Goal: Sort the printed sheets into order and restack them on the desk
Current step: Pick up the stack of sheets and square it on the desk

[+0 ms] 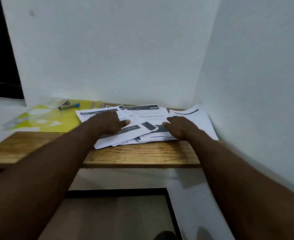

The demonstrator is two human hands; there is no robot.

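A loose, fanned-out heap of printed sheets (142, 116) with dark header bars lies on the wooden desk (142, 156), pushed toward the right wall. One sheet at the back shows the number 2747, one at the left shows 2346. My left hand (106, 122) rests palm down on the left part of the heap, thumb pointing right. My right hand (181, 128) lies palm down on the right part, thumb pointing left. Further right, a sheet (196, 118) curls up against the wall.
A yellow plastic folder (47, 118) lies on the desk's left side. On it sits a grey stapler (67, 106) with a blue end. White walls close in behind and to the right. The desk's front edge runs below the heap, with floor beneath.
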